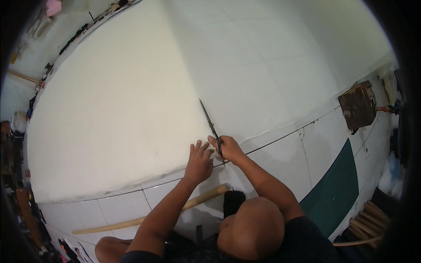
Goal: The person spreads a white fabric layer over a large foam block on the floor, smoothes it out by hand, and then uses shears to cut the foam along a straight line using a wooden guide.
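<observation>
The right hand (228,147) is closed around the handles of a pair of dark scissors (210,120), whose blades point away from the person and slightly left, looking nearly together. The scissors lie over the near edge of a broad cream sheet (109,109), along the line where its denser left part meets a thinner, greyer right part (tile joints show faintly through that side). The left hand (200,162) is beside the right one, holding nothing, its fingers apart and reaching over the sheet's near edge; whether it presses down, I cannot tell.

The sheet is spread across a white tiled surface (280,164), its near edge slightly wavy. Nearer the person, a long pale wooden stick (118,225) lies on the tiles, passing partly behind the left forearm. To the right is a dark green piece (335,193) with a pointed far corner, and beyond it a brown, boxy object (357,107) stands just beside the sheet's edge. More wooden sticks (368,223) are bundled at the lower right.
</observation>
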`<state>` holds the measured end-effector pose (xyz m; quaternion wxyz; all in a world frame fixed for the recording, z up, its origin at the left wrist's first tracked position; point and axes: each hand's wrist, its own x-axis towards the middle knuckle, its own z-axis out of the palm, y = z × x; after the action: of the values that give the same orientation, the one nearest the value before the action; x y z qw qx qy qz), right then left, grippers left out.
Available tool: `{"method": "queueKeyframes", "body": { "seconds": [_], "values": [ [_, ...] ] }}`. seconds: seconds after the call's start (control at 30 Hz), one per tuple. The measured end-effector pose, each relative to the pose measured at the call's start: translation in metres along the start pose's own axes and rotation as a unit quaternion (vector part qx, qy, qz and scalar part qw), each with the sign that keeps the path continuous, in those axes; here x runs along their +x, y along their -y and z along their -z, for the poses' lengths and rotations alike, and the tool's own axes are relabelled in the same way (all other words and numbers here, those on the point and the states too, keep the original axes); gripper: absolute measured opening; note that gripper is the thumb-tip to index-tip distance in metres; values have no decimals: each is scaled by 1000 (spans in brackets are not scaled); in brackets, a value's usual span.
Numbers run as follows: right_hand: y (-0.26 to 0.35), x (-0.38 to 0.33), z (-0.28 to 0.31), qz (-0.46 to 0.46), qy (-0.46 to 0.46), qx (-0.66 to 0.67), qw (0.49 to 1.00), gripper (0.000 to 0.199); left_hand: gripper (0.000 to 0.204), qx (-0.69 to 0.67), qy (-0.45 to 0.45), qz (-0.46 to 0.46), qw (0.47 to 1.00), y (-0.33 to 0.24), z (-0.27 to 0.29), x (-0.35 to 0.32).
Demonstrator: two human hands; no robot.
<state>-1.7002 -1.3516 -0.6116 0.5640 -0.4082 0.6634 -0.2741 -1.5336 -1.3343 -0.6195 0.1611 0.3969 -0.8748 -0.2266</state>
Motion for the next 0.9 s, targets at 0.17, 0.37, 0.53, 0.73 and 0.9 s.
{"method": "queueKeyframes", "body": {
  "seconds": [0.17, 0.37, 0.53, 0.73, 0.9],
  "values": [
    [29, 44, 6, -60, 48, 52, 996, 69, 42, 9, 22, -7, 1000, -1, 1, 3],
    [37, 62, 2, 10, -44, -51, 998, 67, 43, 8, 35, -9, 999, -2, 4, 3],
    [46, 71, 5, -2, 9, 33, 999, 66, 44, 3, 33, -1, 999, -2, 6, 3],
    [81, 126, 8, -36, 37, 87, 995, 63, 46, 8, 38, -1, 999, -5, 8, 6],
    [69, 132, 2, 28, -29, 27, 999, 64, 45, 16, 41, 5, 999, -3, 7, 6]
  ]
}}
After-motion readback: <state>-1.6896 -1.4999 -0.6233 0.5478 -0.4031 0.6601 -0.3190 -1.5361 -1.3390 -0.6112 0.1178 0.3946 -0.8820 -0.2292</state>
